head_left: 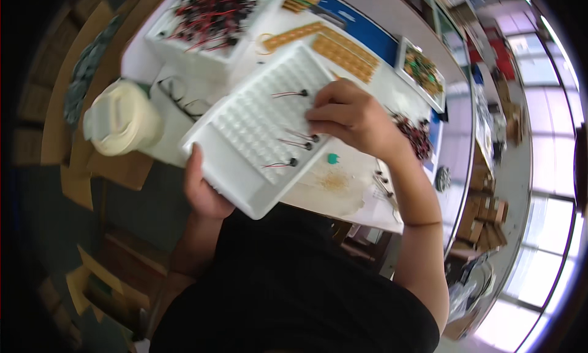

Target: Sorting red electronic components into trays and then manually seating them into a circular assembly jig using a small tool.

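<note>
My left hand grips the near left corner of a white plastic tray, thumb on top, holding it tilted above the bench. Rows of small pockets fill most of the tray. A few small round black parts with red and black wires, such as this wired part, lie along its right side. Over that side hovers my right hand, fingers pinched together; whatever is between the fingertips is hidden and slightly blurred.
A white bin heaped with wired parts stands at the far left, near a cream lidded container. Brown perforated boards lie behind the tray. A shallow box of boards and a wire pile sit to the right.
</note>
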`<state>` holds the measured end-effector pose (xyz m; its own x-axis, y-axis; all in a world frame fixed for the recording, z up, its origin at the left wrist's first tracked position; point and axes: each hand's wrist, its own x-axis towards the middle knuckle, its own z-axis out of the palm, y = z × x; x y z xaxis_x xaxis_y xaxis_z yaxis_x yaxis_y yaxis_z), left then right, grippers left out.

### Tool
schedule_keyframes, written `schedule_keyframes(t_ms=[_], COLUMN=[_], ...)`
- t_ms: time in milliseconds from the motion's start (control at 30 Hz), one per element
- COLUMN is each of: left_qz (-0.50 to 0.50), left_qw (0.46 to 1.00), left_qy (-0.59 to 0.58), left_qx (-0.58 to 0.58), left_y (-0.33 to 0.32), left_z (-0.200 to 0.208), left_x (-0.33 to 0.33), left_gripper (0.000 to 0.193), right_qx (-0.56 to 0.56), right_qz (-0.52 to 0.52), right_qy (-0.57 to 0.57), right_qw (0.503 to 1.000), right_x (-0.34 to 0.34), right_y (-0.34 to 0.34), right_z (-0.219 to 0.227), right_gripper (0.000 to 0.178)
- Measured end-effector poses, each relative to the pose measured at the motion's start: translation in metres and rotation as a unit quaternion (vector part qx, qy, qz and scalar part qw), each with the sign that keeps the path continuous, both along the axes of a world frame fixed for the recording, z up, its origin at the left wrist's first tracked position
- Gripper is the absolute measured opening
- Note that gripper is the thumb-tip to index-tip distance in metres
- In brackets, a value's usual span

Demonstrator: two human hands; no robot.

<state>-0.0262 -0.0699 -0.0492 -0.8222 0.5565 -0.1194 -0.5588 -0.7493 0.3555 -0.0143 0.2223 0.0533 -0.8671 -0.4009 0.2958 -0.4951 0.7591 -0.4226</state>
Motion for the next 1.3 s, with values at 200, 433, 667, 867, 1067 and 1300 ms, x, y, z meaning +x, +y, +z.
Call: schedule_keyframes(t_ms=[200,433,667,867,1067,1300], left_qz=[-0.001,0.013,-0.036,-0.008,-0.018,-0.039], left_qw=[1.0,0.998,0.999,1.0,0.998,0.999], left_qy=[0.005,-0.041,-0.004,0.017,0.029,-0.005], left_qx=[-0.024,-0.037,0.016,0.011,0.056,0.019], left_y=[-0.005,-0.009,0.001,-0.001,0.0,0.006], left_z=[0.001,-0.014,-0.003,0.001,0.005,0.004], left_x=[-0.005,0.006,0.006,0.002,0.004,0.006], left_gripper=[0.072,0.072,0.073,0.074,0.069,0.07], right_qx=[-0.146,-0.47,-0.098,-0.049,-0.052,-0.133], right_qz=[-0.062,-0.118,0.039,-0.004,-0.014,-0.055], right_qy=[-0.021,-0.059,0.009,-0.033,-0.059,0.018], right_qw=[0.987,0.873,0.994,0.998,0.997,0.989], right_x=[0.01,-0.056,-0.179,-0.091,-0.032,-0.022], right_y=[0.001,0.006,-0.056,-0.022,-0.02,-0.015], right_z=[-0.033,-0.014,0.032,0.057,0.01,-0.025], right_gripper=[0.018,0.012,0.034,0.013,0.008,0.017])
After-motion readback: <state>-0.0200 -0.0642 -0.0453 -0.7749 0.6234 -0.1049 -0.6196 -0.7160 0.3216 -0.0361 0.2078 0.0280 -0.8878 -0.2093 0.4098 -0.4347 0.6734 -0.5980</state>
